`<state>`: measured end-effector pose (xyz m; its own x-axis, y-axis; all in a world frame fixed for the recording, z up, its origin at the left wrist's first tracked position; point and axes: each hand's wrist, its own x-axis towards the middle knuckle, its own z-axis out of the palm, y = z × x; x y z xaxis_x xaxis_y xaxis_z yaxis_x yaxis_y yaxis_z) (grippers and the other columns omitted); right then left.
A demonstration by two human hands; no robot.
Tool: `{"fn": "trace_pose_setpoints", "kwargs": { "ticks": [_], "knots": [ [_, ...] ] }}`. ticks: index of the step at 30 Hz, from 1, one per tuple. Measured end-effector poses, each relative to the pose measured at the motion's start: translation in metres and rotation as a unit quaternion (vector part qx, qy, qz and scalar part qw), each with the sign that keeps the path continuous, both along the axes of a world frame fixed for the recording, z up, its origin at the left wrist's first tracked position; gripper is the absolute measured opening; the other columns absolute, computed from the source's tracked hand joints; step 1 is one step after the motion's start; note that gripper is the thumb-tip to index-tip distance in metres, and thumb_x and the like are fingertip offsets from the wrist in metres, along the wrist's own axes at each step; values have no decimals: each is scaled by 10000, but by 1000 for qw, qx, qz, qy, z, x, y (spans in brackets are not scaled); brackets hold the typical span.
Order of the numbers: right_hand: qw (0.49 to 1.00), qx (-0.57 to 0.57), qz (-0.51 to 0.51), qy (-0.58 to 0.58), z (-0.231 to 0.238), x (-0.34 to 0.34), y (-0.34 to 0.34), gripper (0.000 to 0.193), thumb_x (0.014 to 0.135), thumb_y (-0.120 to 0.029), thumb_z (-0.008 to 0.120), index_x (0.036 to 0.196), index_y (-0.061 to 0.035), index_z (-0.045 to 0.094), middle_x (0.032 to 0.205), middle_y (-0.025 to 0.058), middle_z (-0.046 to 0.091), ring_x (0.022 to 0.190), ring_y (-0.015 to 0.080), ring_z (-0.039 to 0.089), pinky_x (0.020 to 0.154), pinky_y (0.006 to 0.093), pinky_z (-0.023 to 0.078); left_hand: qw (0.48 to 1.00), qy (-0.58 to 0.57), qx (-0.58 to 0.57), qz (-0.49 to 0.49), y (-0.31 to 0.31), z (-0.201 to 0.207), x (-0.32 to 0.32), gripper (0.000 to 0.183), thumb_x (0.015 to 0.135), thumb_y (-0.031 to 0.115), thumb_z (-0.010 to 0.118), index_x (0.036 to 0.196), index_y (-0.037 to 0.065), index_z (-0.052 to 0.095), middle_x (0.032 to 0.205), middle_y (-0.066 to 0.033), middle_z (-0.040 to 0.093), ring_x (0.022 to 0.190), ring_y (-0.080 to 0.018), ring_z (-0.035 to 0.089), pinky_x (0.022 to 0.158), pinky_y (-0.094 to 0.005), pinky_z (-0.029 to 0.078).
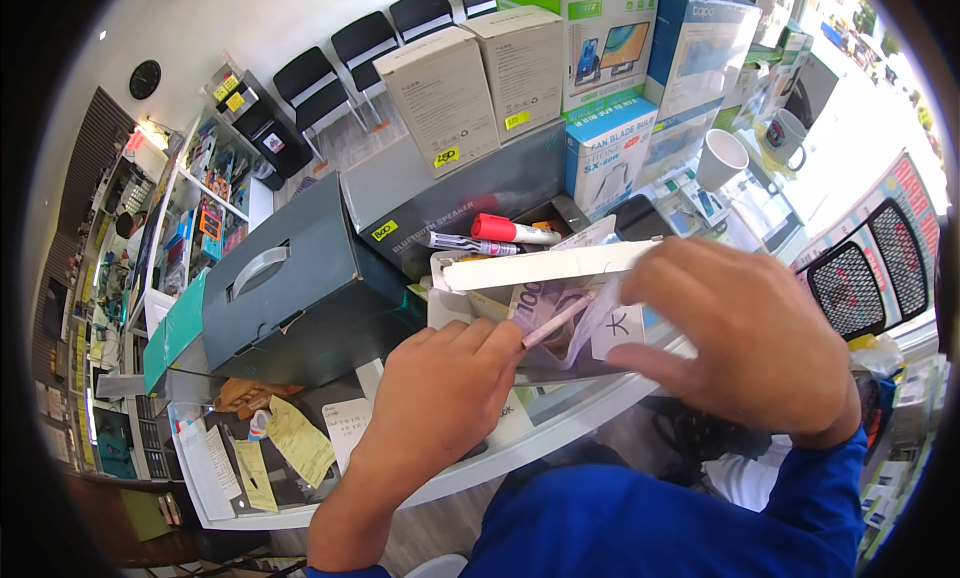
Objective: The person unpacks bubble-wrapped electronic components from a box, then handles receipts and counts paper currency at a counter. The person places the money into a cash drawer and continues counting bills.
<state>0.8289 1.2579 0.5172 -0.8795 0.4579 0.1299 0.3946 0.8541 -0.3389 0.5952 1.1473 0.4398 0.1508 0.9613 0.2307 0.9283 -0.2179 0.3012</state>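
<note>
A small white box stands open on the counter in front of me, its raised edge running across the middle. Purple banknotes lie inside it. My left hand is closed at the box's near left side, with the pale edge of a folded bundle of notes coming out at its fingertips; its thumb is hidden. Blurred by motion, my right hand is at the box's right end, thumb and fingers apart. A white card with a dark handwritten mark shows between the two hands.
Behind the white box lie a red marker and a purple-and-white marker. Large dark boxes and stacked cartons rise beyond. Yellow paper slips lie at left on the glass counter; a white cup stands at back right.
</note>
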Motion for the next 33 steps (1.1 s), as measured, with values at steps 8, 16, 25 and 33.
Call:
{"fn": "trace_pose_setpoints", "kwargs": {
  "ticks": [8,16,25,33],
  "knots": [
    [987,20,157,-43,-68,-20,26,527,922,-125,670,1429,-35,555,1054,161,720,999,374,713,888,464,575,997,-43,-39,-43,13,-10,-1,139,939,178,727,1064,118,737,905,-83,736,853,-311,708,751,-428,552],
    [987,-77,137,31,-85,-22,34,482,906,-322,738,1270,-13,680,1116,234,725,1055,420,715,886,494,585,996,-57,-72,-19,14,-13,-4,167,994,243,699,1122,151,755,867,-113,750,784,-354,717,715,-444,573],
    [988,-90,122,1,-104,-37,53,251,975,-271,669,1029,-36,739,895,227,740,891,421,734,805,511,573,949,-271,-127,101,0,3,7,203,1046,223,628,1113,48,706,1056,-177,740,951,-378,711,798,-442,566],
    [976,-58,203,43,-113,-22,68,236,957,-132,631,1161,-21,591,826,228,708,774,435,718,706,546,567,984,64,-164,24,17,-16,2,318,937,186,722,1198,12,668,1073,-192,724,1002,-386,690,899,-462,560]
  ]
}}
